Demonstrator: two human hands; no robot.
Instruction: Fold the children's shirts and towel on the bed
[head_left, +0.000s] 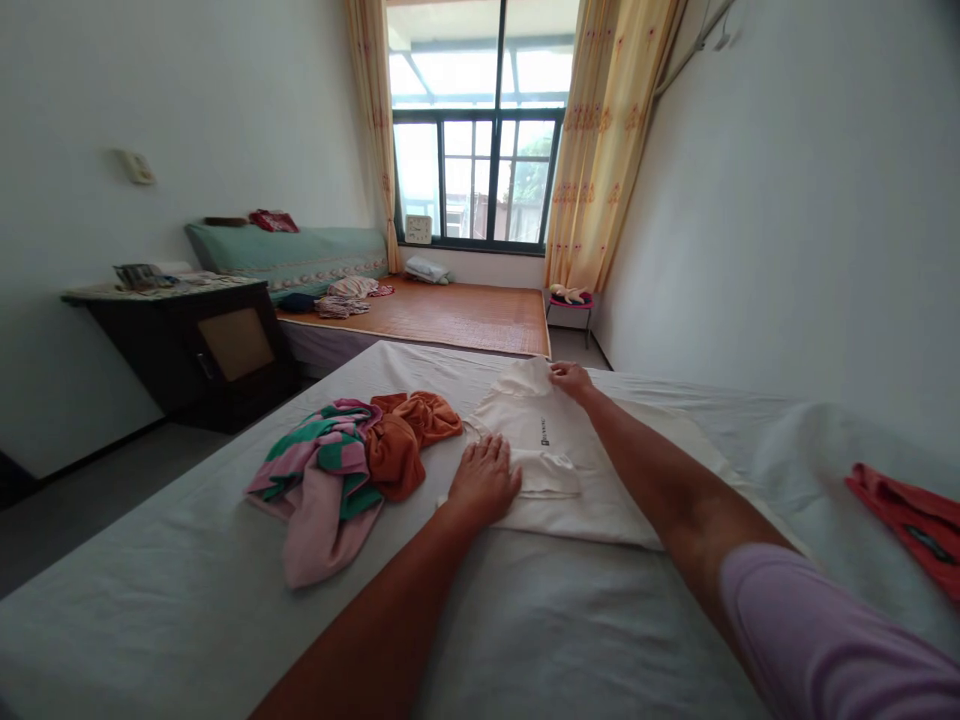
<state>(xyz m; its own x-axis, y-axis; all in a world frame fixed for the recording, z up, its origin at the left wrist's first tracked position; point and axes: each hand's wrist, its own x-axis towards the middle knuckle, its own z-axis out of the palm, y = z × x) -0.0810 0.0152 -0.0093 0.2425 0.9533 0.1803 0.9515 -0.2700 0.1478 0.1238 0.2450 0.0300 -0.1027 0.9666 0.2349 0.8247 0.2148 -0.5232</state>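
Observation:
A cream-white shirt (600, 500) with small dark lettering lies spread on the white-sheeted bed (540, 620), its collar end toward the window. One sleeve is folded inward over the body. My left hand (486, 480) rests flat on the shirt's near-left side, beside that sleeve, fingers stretched out. At the far edge by the collar, my right hand (571, 380) has its fingers closed on the fabric; the fingertips are partly hidden. Left of the shirt is a crumpled heap with a pink and green garment (330, 480) and an orange-brown garment (405, 440).
A red folded garment (907, 520) lies at the bed's right edge. Beyond stands a second bed with a brown mat (465, 315) and some clothes (349, 298). A dark cabinet (225, 350) is on the left, and a pink-topped stool (571, 300) stands near the curtain.

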